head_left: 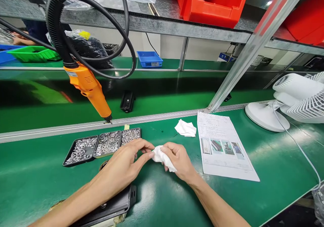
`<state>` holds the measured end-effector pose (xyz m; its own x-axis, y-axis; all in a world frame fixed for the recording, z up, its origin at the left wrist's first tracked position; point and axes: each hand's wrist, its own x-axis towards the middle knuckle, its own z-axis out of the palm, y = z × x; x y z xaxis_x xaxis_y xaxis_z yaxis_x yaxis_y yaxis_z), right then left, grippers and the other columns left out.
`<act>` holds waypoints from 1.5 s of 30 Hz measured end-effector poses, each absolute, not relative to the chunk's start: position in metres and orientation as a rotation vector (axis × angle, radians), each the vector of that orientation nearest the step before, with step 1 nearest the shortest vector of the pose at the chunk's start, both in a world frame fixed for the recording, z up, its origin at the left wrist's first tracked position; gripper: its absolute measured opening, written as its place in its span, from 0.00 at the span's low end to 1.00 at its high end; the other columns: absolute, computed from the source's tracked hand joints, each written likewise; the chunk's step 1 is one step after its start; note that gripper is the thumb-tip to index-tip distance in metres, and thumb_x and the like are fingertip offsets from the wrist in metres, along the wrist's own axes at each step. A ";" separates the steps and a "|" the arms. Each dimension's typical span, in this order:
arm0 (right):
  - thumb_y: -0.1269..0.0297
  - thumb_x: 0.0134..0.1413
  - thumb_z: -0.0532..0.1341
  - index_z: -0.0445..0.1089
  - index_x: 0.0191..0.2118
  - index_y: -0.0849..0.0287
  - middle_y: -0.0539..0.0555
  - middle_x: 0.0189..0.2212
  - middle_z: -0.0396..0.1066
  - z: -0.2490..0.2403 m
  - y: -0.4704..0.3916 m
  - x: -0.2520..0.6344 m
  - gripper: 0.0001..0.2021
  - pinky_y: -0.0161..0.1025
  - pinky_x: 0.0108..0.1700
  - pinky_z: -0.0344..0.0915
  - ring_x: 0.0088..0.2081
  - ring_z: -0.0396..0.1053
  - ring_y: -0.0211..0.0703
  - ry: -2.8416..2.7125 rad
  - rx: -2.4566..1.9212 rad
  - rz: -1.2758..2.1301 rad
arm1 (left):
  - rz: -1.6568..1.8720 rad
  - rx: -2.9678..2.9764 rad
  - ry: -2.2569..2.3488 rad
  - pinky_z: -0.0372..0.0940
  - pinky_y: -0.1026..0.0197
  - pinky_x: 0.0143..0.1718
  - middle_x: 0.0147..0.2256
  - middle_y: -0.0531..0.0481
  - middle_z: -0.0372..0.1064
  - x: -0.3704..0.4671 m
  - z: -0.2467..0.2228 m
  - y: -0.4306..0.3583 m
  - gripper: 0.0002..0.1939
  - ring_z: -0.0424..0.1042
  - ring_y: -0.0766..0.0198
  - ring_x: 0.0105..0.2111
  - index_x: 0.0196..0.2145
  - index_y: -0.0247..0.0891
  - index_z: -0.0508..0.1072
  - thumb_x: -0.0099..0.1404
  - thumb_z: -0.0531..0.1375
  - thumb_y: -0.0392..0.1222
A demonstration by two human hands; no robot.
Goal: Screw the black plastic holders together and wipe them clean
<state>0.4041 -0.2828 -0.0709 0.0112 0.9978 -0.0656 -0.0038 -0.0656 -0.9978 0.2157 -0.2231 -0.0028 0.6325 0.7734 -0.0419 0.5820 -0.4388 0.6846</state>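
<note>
Cloth [164, 159], white and bunched, lay between the two hands, close together but not touching each other. The right hand [181, 159] gripped most of it, thumb on top and fingers curled beneath, while the left hand [126, 157] pinched its near end with thumb and fingertips. Its long axis ran from those left fingertips rightward and back toward the body, a loose corner poking out below the right thumb. Of the two, the right hand had the greater hold.

Under the left forearm sat a black housing [120, 204], partly hidden. Beyond the left hand, three shallow trays [79, 162] of small metal parts stood side by side, and above them an orange power screwdriver [91, 92] hung with its tip down. A second white cloth [186, 128] lay flat ahead of the right hand, out of its grasp. A printed sheet [220, 162] rested to the right of that hand, with a white fan [267, 117] farther off on the same side. Well past both hands, a blue bin [150, 63] stood on the far side and a red bin [210, 16] sat on the shelf overhead.
</note>
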 end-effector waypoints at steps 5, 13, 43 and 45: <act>0.66 0.63 0.61 0.77 0.30 0.58 0.53 0.30 0.65 -0.081 -0.280 0.419 0.11 0.39 0.38 0.55 0.35 0.62 0.42 -1.419 -1.570 0.830 | 0.361 2.306 1.040 0.65 0.53 0.43 0.41 0.47 0.76 0.215 -0.009 -0.214 0.13 0.73 0.53 0.41 0.42 0.43 0.77 0.72 0.55 0.50; 0.62 0.63 0.63 0.81 0.40 0.52 0.52 0.34 0.71 -0.065 -0.279 0.433 0.08 0.39 0.36 0.57 0.33 0.65 0.40 -1.579 -1.635 0.766 | 0.419 2.275 1.034 0.64 0.54 0.42 0.39 0.49 0.76 0.213 -0.021 -0.214 0.13 0.72 0.52 0.41 0.40 0.45 0.78 0.72 0.56 0.51; 0.62 0.69 0.58 0.73 0.40 0.55 0.48 0.30 0.72 -0.036 -0.286 0.450 0.07 0.36 0.34 0.56 0.30 0.65 0.38 -1.710 -1.567 0.894 | 0.234 2.369 1.026 0.63 0.55 0.38 0.40 0.51 0.77 0.207 -0.027 -0.206 0.15 0.74 0.53 0.38 0.39 0.48 0.77 0.71 0.54 0.55; 0.62 0.69 0.59 0.73 0.41 0.54 0.49 0.35 0.75 -0.034 -0.288 0.446 0.07 0.36 0.37 0.58 0.34 0.68 0.39 -1.758 -1.538 0.837 | 0.260 2.359 1.049 0.63 0.57 0.35 0.40 0.51 0.77 0.205 -0.025 -0.207 0.16 0.74 0.53 0.36 0.39 0.48 0.78 0.71 0.55 0.57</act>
<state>0.4459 -0.2878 -0.0345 -0.1022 0.9929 0.0605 0.5793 0.1088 -0.8078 0.2049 -0.2071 -0.0253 0.6782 0.7338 -0.0413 0.6296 -0.5510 0.5477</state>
